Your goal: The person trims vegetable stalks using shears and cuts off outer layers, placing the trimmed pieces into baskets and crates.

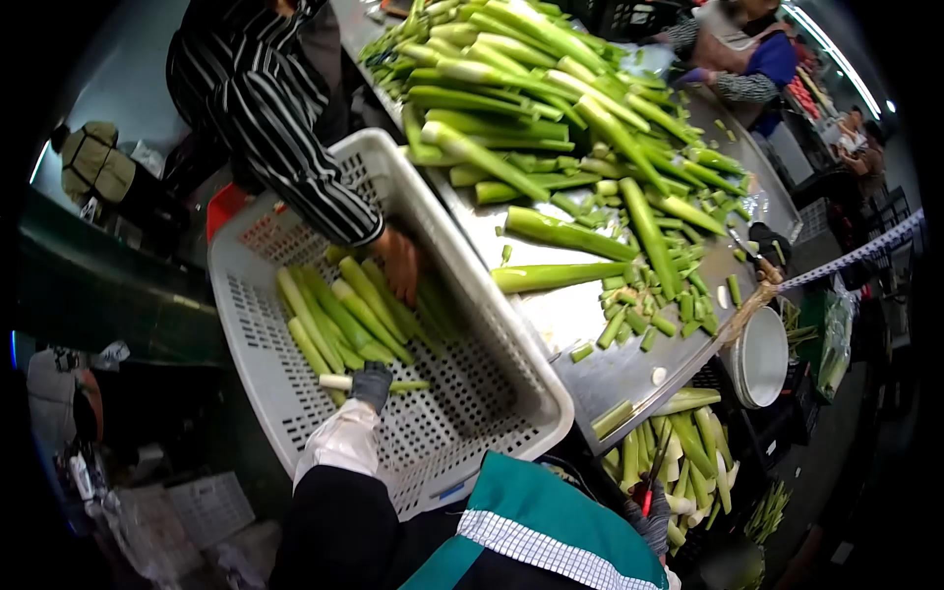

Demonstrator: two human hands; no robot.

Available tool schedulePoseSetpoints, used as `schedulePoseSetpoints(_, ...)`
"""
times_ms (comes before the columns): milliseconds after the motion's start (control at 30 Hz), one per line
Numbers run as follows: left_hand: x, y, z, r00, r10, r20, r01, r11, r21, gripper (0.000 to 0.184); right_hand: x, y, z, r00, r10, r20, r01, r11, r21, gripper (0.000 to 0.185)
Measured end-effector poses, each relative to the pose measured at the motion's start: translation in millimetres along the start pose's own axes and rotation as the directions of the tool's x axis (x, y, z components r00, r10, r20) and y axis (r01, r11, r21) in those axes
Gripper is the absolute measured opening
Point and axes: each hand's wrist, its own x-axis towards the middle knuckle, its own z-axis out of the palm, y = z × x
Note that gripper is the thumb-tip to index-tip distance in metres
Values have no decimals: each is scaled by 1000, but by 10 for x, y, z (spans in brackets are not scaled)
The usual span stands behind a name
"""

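My left hand, in a grey glove, is closed around a celtuce stalk inside a white perforated crate. The stalk's pale end sticks out to the left of the fingers. Just beyond it, several green celtuce stalks lie side by side in the crate. At the lower right, my right hand, also in a grey glove, grips a red-handled tool with a thin dark blade. Its tip is over a pile of celtuce stalks below the table; the fingers are partly hidden by my body.
A person in a striped sleeve reaches a bare hand into the crate. Celtuce stalks and cut pieces heap on the metal table. A gloved hand works at its right edge, near a white bucket.
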Motion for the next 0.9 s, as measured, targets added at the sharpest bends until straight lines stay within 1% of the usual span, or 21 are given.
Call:
schedulePoseSetpoints(33,19,-4,-32,1000,4,2,-4,1000,0,15,-6,-22,29,1000,-7,-18,7,999,38,38)
schedulePoseSetpoints(100,-15,-50,-241,995,98,-27,-100,993,-69,15,2,-38,46,1000,-15,-19,15,1000,-15,39)
schedulePoseSetpoints(133,-5,-53,-301,994,112,-4,-112,993,-42,17,-7,-84,67,1000,-3,-25,5,997,82,40)
schedulePoseSetpoints(167,-44,-87,-428,986,159,-51,-164,982,-97,18,21,-78,86,998,-64,-29,66,994,87,40)
schedulePoseSetpoints(233,-64,-110,-748,986,163,43,-152,971,-187,19,48,-145,152,996,-69,-59,70,997,23,40)
schedulePoseSetpoints(267,-31,-110,-799,991,123,57,-106,964,-242,20,55,-208,163,995,-74,-67,75,997,24,40)
schedulePoseSetpoints(300,-12,-105,-885,991,124,49,-109,964,-242,20,57,-283,172,995,-88,-46,89,996,14,41)
schedulePoseSetpoints(367,-34,-113,-1193,992,-15,-124,-29,937,-347,21,80,-303,164,994,-109,-22,109,994,6,41)
schedulePoseSetpoints(400,-54,-136,-1572,998,-61,-29,41,886,-462,21,107,-260,172,991,-132,-19,133,991,15,41)
schedulePoseSetpoints(433,-38,-174,-1680,990,-138,-20,100,800,-592,19,135,-236,173,988,-156,-15,156,987,23,41)
schedulePoseSetpoints(500,-113,-264,-1928,938,-333,-99,140,623,-770,17,166,-220,179,990,-137,-23,137,991,5,42)
schedulePoseSetpoints(533,-208,-313,-2233,913,-408,13,221,468,-856,17,188,-175,177,991,-137,-15,137,990,14,43)
schedulePoseSetpoints(567,-197,-384,-2011,878,-477,-18,17,68,-998,18,199,-150,171,991,-135,-8,136,990,25,43)
schedulePoseSetpoints(633,-319,-571,-2147,905,-410,108,-1,-257,-966,19,213,-154,181,991,-134,-16,135,990,50,43)
schedulePoseSetpoints(667,-375,-589,-2289,906,-409,107,-2,-257,-966,19,245,-114,195,987,-163,-17,164,985,55,42)
schedulePoseSetpoints(700,-440,-576,-2575,935,-351,-57,-186,-345,-920,21,262,-92,194,981,-191,-18,192,980,60,42)
schedulePoseSetpoints(733,-503,-556,-2857,925,-306,-227,-348,-437,-829,22,260,-121,192,981,-191,-19,192,980,59,42)
schedulePoseSetpoints(767,-572,-528,-3114,925,-305,-226,-347,-439,-829,22,260,-183,197,983,-185,-10,185,979,80,41)
schedulePoseSetpoints(833,-665,-454,-3582,890,-321,-324,-448,-474,-758,27,312,-259,191,984,-178,-2,177,979,100,41)
schedulePoseSetpoints(900,-619,-387,-3889,846,-333,-417,-533,-478,-698,32,386,-324,201,955,-298,2,295,947,128,41)
